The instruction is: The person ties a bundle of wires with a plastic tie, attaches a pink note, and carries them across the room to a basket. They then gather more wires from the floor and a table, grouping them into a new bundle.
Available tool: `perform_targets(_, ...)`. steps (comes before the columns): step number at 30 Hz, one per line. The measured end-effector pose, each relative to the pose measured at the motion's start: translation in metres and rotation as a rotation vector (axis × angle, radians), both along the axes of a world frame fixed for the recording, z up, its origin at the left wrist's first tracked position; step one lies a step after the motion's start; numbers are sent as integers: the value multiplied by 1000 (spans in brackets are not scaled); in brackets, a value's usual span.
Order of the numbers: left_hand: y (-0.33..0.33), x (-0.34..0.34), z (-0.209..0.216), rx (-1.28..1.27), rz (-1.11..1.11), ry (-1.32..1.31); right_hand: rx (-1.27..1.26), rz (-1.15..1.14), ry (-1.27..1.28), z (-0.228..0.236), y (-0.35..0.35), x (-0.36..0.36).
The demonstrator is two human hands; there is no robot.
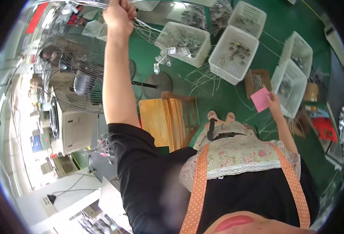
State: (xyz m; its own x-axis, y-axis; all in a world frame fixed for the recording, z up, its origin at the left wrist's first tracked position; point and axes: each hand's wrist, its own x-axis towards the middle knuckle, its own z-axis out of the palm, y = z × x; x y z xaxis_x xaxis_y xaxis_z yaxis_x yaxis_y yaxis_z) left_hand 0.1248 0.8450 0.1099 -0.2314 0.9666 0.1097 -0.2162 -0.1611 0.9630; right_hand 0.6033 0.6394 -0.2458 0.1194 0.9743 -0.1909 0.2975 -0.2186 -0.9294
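Note:
My left hand [118, 16] is raised at the top of the head view, its fingers closed round a bundle of white cables [144, 25]. The cables run out on both sides of the fist. Small clear and silvery end pieces [163, 59] dangle to the right of that fist, in front of a white basket [201, 58]. Low on the right, my right hand [274, 103] pinches a square pink slip of paper [260, 100] by its edge. The slip is beside a brown cardboard box [251, 84] with thin pieces in it.
Several white plastic baskets [234, 76] with small parts stand on the green floor [213, 100]. A wooden stool [153, 117] is below my left forearm. A large wire-caged fan [72, 78] stands at the left. Something red [324, 129] lies at the far right.

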Motion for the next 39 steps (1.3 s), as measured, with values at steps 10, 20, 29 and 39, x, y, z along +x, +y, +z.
perform_targets(10, 112, -41, -56, 57, 108, -4, -91, 1, 144, -40, 101, 9)
perform_targets(20, 179, -92, -41, 39, 158, -40, -133, 140, 23, -25, 238, -24)
perform_targets(29, 238, -134, 32, 23, 85, 150, -97, 230, 65, -18, 333, -64)
perform_targets(39, 344, -244, -67, 109, 44, -3, -131, 102, 216, -3, 385, -101)
